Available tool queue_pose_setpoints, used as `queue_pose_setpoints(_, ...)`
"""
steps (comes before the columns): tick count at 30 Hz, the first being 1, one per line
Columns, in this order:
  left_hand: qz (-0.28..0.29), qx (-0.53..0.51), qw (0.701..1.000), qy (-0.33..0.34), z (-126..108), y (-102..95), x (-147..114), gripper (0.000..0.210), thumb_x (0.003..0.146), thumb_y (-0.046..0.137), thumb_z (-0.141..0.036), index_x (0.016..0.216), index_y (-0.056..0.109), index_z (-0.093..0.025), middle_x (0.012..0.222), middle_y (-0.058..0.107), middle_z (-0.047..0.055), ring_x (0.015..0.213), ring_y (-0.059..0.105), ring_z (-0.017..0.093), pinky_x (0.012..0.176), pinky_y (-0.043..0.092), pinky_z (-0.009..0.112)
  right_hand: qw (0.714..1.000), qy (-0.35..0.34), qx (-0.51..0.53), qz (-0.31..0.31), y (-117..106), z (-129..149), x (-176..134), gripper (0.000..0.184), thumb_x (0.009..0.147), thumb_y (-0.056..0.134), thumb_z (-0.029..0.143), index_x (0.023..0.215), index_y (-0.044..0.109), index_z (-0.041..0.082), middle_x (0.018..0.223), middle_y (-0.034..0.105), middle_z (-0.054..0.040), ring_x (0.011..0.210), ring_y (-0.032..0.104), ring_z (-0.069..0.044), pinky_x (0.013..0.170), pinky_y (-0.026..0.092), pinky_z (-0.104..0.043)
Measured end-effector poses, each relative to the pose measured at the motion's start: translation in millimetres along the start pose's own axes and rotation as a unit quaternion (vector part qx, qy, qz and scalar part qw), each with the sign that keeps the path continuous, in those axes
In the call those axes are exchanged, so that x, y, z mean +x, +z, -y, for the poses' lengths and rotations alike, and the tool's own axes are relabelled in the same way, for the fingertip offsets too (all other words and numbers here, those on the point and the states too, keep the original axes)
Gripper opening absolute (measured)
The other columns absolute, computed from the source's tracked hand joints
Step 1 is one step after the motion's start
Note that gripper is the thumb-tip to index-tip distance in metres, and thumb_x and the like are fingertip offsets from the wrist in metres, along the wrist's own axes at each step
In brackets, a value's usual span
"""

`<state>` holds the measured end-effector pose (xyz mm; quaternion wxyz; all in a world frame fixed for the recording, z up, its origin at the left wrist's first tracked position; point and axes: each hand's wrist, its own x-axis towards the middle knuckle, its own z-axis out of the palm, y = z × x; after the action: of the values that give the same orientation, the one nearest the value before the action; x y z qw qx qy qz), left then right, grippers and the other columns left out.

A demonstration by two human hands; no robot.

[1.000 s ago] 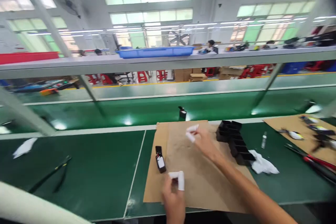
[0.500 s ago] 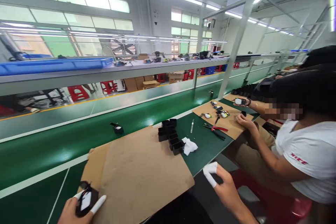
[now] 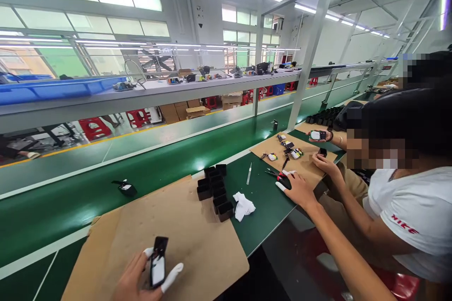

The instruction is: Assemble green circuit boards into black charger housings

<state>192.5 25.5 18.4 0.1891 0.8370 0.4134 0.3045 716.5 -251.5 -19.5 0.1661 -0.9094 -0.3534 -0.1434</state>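
Note:
My left hand [image 3: 141,273], with white finger cots on thumb and fingertip, grips a small black case [image 3: 157,268] over the cardboard. The case has a white panel inside and a dark flap standing up at its top. Further right, my right hand [image 3: 298,190] is stretched out over the green bench, its covered fingertips closed around the red and black handles of a pair of pliers [image 3: 281,176]. The palm hides part of the handles. A white-tipped pen-like tool [image 3: 249,174] and a crumpled white cloth [image 3: 243,206] lie to the left of that hand.
Several open black boxes [image 3: 215,193] stand on the cardboard sheet [image 3: 141,216]. Another black case [image 3: 126,188] lies on the green belt [image 3: 176,162]. A co-worker on the right holds a similar case [image 3: 317,135]; small wired parts [image 3: 294,153] lie nearby. A metal post [image 3: 310,47] rises behind.
My right hand has moved from above the bench edge forward onto the pliers. My left hand has brought the black case right, over the cardboard. The view has shifted slightly.

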Motion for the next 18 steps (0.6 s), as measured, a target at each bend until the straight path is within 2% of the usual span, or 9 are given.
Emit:
queue_pose_setpoints(3,0.027,-0.018,0.996,0.089,-33,26.4,29,0.055,0.064,0.085,-0.075,0.087,0.069,-0.028,0.090,0.074,0.004,0.085,0.070,0.030,0.077,0.059,0.038,1.000,-0.004,-0.017,0.003,8,-4,2,0.044,0.104,0.054,0.051,0.126,0.072,0.017,0.117,0.067,-0.0167,0.111,0.063,-0.034,0.098,0.045,-0.044)
queue_pose_setpoints(6,0.039,-0.024,0.986,0.163,-44,47.0,53,0.043,0.071,0.087,-0.065,0.088,0.072,-0.028,0.090,0.074,0.004,0.082,0.070,0.028,0.077,0.058,0.036,1.000,0.000,-0.023,-0.007,16,-5,6,0.044,0.103,0.055,0.048,0.125,0.071,0.014,0.119,0.066,-0.0188,0.114,0.061,-0.036,0.101,0.045,-0.046)
queue_pose_setpoints(9,0.052,-0.021,0.979,0.195,-35,62.0,65,0.040,0.073,0.087,-0.063,0.089,0.074,-0.028,0.093,0.075,0.005,0.084,0.072,0.028,0.076,0.059,0.036,1.000,-0.003,-0.021,-0.015,21,-6,8,0.044,0.102,0.056,0.047,0.128,0.071,0.014,0.119,0.066,-0.0190,0.114,0.061,-0.036,0.102,0.045,-0.047)
queue_pose_setpoints(12,0.061,-0.022,0.977,0.203,-21,72.4,65,0.045,0.072,0.088,-0.065,0.097,0.077,-0.029,0.103,0.078,0.007,0.092,0.075,0.030,0.080,0.060,0.036,1.000,-0.012,-0.015,-0.018,21,-6,7,0.043,0.101,0.058,0.047,0.127,0.073,0.017,0.115,0.065,-0.0170,0.112,0.060,-0.035,0.100,0.046,-0.046)
queue_pose_setpoints(14,0.067,-0.017,0.972,0.224,-15,76.0,62,0.044,0.073,0.089,-0.063,0.098,0.078,-0.029,0.105,0.079,0.009,0.095,0.075,0.031,0.082,0.060,0.037,1.000,-0.024,-0.008,-0.016,19,-4,5,0.041,0.102,0.056,0.047,0.125,0.073,0.018,0.114,0.064,-0.0159,0.111,0.060,-0.034,0.100,0.047,-0.044)
queue_pose_setpoints(18,0.050,0.004,0.953,0.298,-18,73.5,58,0.035,0.083,0.083,-0.057,0.092,0.072,-0.025,0.095,0.074,0.008,0.083,0.070,0.026,0.073,0.056,0.034,0.999,-0.039,0.017,-0.010,15,4,0,0.041,0.103,0.049,0.049,0.116,0.073,0.018,0.108,0.062,-0.0137,0.104,0.062,-0.031,0.094,0.050,-0.041)
